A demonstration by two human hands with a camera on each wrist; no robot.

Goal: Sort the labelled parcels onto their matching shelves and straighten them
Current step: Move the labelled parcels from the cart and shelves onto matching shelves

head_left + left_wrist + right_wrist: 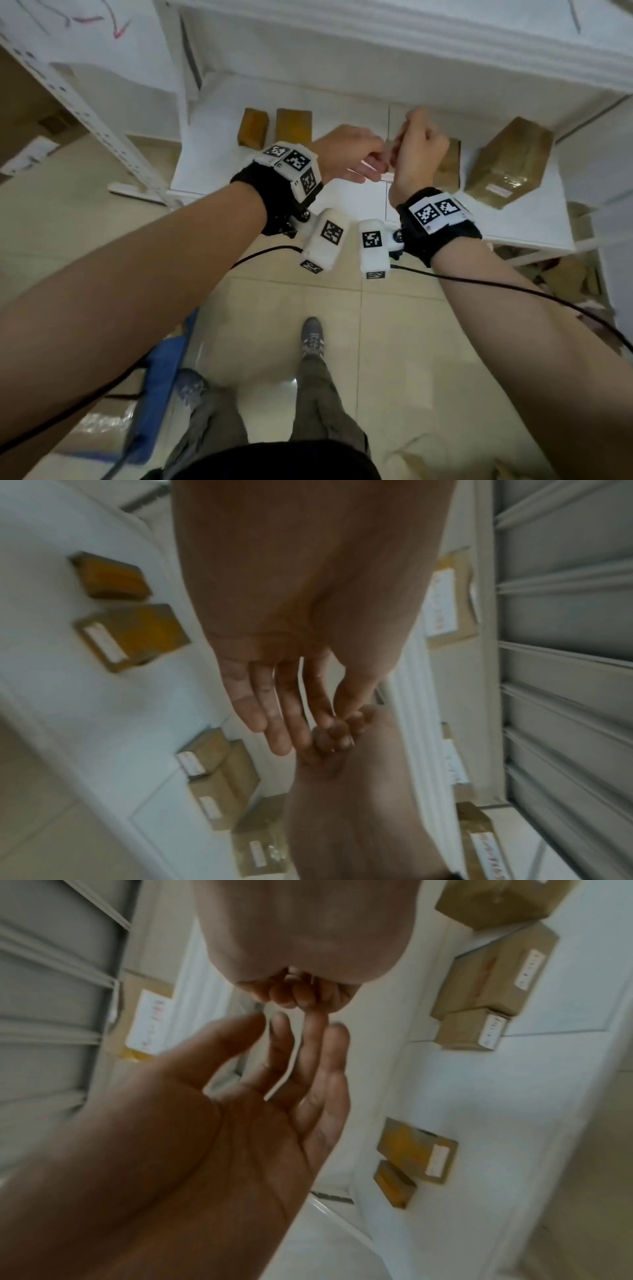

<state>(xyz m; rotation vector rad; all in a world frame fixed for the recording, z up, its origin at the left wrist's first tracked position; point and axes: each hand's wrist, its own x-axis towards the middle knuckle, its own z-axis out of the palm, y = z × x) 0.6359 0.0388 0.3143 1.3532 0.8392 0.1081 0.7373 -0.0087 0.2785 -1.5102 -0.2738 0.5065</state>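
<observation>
My two hands meet in the air in front of the white shelf. My left hand has its fingers straight, and their tips touch the curled fingers of my right hand, which is balled up with nothing visible in it. The right wrist view shows the right hand as a fist above the left palm. Two small yellow-brown parcels stand at the shelf's left. A brown parcel is partly hidden behind my right hand. A larger parcel sits tilted at the right.
A perforated white shelf upright slants at the left. A blue crate stands on the tiled floor by my left foot. Loose cardboard lies under the shelf at the right. Labelled parcels sit on another shelf level.
</observation>
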